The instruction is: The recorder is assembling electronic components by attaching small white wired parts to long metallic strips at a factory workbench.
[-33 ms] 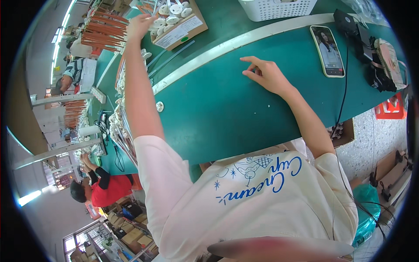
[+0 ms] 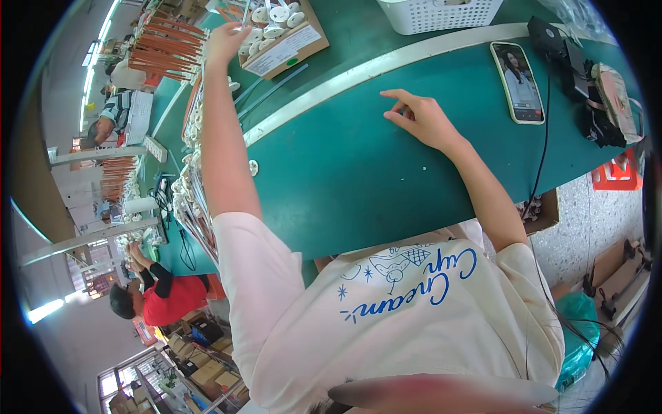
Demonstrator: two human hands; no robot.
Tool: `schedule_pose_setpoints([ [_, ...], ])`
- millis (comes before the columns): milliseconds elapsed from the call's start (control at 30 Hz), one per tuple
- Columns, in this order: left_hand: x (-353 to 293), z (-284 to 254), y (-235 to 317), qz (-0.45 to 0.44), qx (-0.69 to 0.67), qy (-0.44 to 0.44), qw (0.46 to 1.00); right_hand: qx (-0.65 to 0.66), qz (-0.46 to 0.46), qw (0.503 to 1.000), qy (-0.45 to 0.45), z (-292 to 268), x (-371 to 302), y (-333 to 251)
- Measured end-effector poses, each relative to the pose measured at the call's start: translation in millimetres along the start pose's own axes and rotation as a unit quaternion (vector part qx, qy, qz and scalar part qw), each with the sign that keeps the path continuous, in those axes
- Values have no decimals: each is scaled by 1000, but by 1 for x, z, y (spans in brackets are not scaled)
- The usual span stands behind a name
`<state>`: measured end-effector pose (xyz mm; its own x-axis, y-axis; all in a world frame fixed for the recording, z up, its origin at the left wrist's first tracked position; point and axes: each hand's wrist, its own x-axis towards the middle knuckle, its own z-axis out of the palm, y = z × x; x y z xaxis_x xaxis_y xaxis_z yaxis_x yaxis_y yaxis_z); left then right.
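Observation:
At the far left, my left hand [image 2: 226,43] reaches beside a cardboard box [image 2: 293,52] full of white round-headed plastic pieces [image 2: 270,32]. Its fingers are curled together near a thin pale strip [image 2: 245,12]; whether they grip it is too small to make out. My right hand [image 2: 422,119] hovers over the green tabletop [image 2: 345,172], index finger stretched out and thumb apart, holding nothing. A small white disc [image 2: 254,168] lies against the edge of my left forearm, which partly covers it.
A white perforated basket [image 2: 441,17] stands at the back. On the right lie a phone [image 2: 517,83], a black cable and a small bag [image 2: 614,96]. Bundled orange strips [image 2: 165,48] hang at the left. Co-workers sit along the left, one in red [image 2: 176,300].
My left hand and forearm have shifted slightly to the right, and the forearm now covers part of the white disc. My right hand stays where it was.

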<state>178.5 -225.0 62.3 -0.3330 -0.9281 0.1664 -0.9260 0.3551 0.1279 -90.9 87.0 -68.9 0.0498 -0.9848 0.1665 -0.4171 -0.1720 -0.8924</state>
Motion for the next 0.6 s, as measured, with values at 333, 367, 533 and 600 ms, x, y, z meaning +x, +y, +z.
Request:
schedule_pose_setpoints([
  [333,-49,-1,50,-38,-457,78,885,-32,-33,999,4,2,0,2],
  [367,-44,0,55,44,-436,46,898,-36,-36,999,5,2,0,2],
  [533,-40,23,51,14,-244,45,969,-28,-27,999,1,5,0,0],
  [600,-51,32,50,83,-189,196,959,-20,-22,1000,-4,5,0,2],
])
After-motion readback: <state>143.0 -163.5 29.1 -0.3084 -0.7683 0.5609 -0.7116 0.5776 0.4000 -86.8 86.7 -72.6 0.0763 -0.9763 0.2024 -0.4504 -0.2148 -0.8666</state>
